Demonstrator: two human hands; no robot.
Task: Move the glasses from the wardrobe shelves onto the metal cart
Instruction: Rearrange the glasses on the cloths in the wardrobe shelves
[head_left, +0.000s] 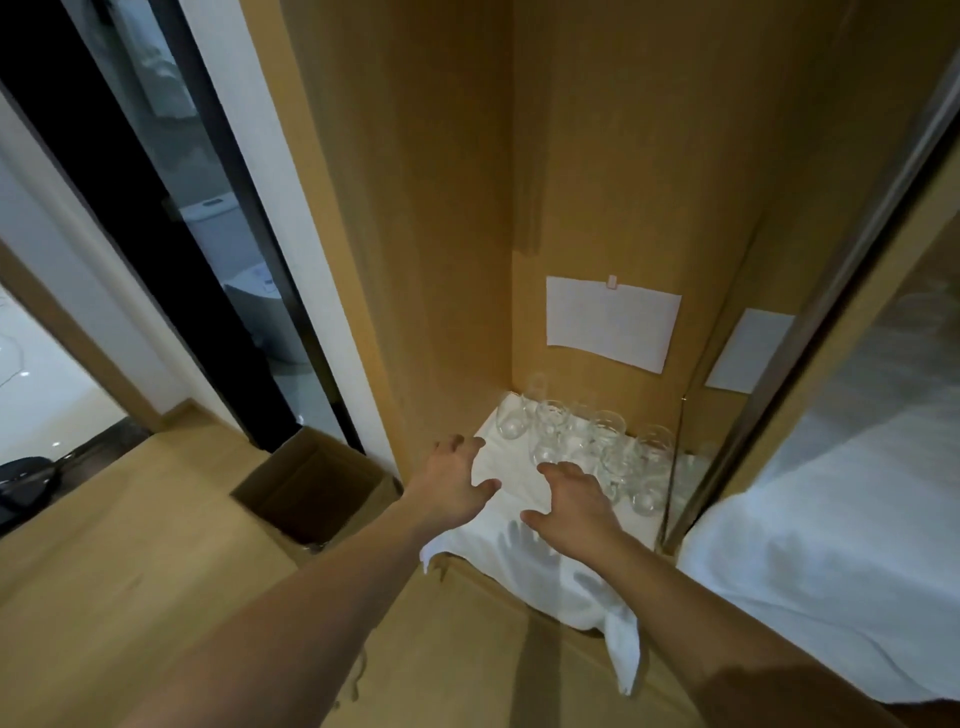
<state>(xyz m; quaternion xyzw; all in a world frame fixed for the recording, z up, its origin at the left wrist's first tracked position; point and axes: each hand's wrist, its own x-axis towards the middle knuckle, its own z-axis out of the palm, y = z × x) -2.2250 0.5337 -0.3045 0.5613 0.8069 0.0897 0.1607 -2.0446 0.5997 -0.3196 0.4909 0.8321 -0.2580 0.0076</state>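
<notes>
Several clear glasses (608, 447) stand bunched together on a white cloth (524, 551) that covers the low wooden wardrobe shelf. Both my arms reach toward them. My left hand (457, 483) hovers over the cloth's left part with fingers spread, holding nothing. My right hand (571, 506) is just in front of the nearest glass, fingers spread and empty. No metal cart is in view.
An open cardboard box (311, 493) sits on the wooden floor left of the shelf. Two white paper sheets (613, 322) hang on the wardrobe's back wall. A sliding mirrored door (810, 395) borders the right side, with white bedding (831, 571) below it.
</notes>
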